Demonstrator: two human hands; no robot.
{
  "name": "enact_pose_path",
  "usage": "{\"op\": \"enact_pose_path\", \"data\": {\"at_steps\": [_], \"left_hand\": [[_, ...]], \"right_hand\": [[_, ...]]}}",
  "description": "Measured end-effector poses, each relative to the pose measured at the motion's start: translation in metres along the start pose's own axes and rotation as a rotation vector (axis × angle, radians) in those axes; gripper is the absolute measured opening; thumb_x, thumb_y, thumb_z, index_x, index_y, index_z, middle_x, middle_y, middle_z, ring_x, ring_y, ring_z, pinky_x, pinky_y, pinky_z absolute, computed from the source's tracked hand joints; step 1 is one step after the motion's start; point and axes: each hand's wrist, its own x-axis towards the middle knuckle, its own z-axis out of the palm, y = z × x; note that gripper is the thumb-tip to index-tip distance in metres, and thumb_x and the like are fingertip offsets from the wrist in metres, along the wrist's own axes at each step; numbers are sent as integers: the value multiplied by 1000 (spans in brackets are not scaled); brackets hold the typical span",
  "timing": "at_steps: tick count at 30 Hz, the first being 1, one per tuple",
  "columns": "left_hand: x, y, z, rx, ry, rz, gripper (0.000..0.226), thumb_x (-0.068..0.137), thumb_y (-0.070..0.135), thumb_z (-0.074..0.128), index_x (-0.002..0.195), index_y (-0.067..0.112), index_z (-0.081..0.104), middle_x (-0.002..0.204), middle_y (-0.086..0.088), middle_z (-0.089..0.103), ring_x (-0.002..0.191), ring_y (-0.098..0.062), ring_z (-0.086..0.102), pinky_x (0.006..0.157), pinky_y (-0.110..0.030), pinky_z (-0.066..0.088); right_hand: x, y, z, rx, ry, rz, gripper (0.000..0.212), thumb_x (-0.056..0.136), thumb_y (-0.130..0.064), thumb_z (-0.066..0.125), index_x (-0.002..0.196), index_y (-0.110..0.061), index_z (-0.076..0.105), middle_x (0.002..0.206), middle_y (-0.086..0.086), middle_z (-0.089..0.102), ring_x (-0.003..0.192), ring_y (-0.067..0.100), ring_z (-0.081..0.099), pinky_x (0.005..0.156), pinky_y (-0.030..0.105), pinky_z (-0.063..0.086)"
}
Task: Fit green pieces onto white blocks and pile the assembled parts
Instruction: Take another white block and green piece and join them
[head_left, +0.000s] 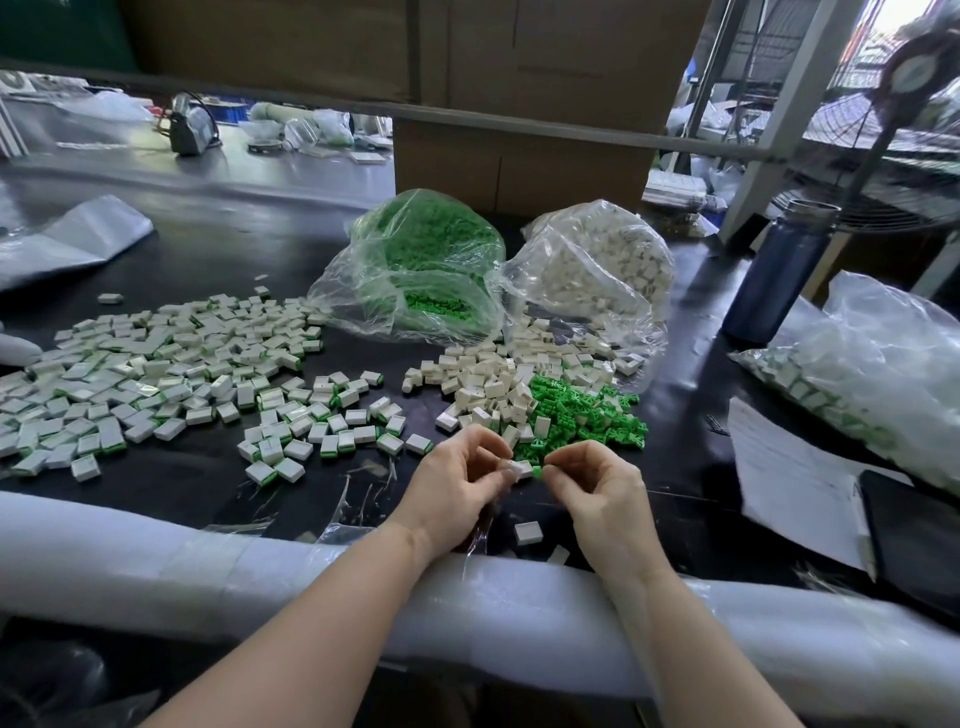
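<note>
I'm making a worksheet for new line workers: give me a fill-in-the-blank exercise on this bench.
1. The left hand pinches a ____ block.
2. The right hand pinches a ____ piece.
3. The pile of assembled parts lies to the person's ____.
4. The dark bottle stands ____.

Missing words: white; green; left; upright

A single wide-angle view looks from the person's head forward and steeply down, close over the counter (218, 483), so both forearms enter from the bottom edge and the two hands meet just below the middle. The lens bends straight lines near the edges. Farther off, along the top, it reaches a cardboard box (519, 156) and a fan (883, 130) at right.
</note>
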Motion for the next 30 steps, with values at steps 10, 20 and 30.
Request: {"op": "enact_pose_path", "data": {"at_steps": [10,20,30], "left_hand": [[-1,0,-3,-120,-70,-22,13,86,7,62,89,18,65,84,-6,70,73,-9,63,68,-19,51],[-3,2,-3,-60,-101,-12,8,87,8,62,93,11,66,88,-13,69,72,-8,61,69,-20,50],[-4,4,-3,-74,-133,-5,10,84,-1,63,93,-1,68,77,-7,67,64,-3,61,65,-15,50]], "right_hand": [[-2,-4,-1,136,-65,41,14,78,-1,71,72,-13,66,59,0,67,54,8,61,54,19,50],[-4,-6,0,142,-110,28,13,79,-1,70,71,-10,65,55,-1,64,50,7,59,49,19,49],[-3,-5,0,150,-160,54,18,77,8,68,74,-7,60,60,7,64,52,14,58,50,22,49]]}}
